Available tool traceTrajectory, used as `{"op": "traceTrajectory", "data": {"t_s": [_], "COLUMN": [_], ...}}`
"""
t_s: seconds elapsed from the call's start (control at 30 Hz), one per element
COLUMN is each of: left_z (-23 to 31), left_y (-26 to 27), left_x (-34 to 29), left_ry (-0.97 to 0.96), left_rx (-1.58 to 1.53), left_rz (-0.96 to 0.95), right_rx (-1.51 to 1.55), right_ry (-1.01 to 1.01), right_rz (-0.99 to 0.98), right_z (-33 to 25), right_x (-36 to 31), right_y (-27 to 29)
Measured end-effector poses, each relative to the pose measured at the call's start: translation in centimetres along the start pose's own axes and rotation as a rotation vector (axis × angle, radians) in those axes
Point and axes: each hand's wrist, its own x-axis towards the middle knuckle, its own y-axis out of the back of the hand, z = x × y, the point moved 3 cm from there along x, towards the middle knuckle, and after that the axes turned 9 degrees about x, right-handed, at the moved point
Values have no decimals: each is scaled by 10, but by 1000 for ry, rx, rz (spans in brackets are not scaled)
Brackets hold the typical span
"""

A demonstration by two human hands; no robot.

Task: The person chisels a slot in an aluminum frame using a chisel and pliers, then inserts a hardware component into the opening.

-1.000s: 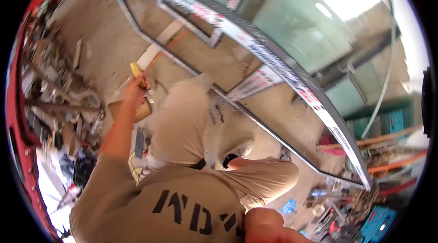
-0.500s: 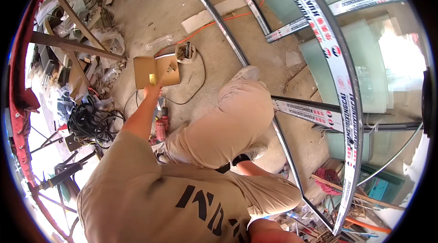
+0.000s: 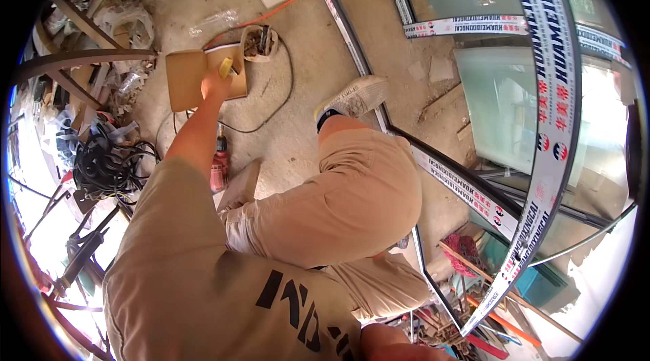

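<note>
White film bearing rows of black and red lettering coats the dark metal frame, and block letters in black mark the tan shirt. At the left, the grip of the person's left hand is closed around 1 yellow tool, over the open cardboard box beside a white bucket; contact with the box cannot be told. The tool protrudes past the fingers, its long axis running away from the body and leaning slightly right
</note>
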Motion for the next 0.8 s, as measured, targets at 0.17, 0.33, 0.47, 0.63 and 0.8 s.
{"op": "traceTrajectory", "data": {"t_s": [0.17,0.33,0.47,0.63,0.8], "left_z": [26,41,-2,-9,18], "left_y": [-8,-26,-35,-40,-53], "left_x": [11,17,36,34,15], "left_ry": [-158,-182,-143,-120,-84], "left_rx": [-150,-124,-92,-41,-48], "left_rz": [95,103,59,98,94], "right_rx": [-26,-17,-82,-222,-487], "right_ry": [-200,-268,-444,-626,-353], "right_rz": [-5,12,32,54,314], "right_z": [47,96,87,69,50], "right_x": [15,23,21,9,28], "right_y": [10,18,11,14,26]}}
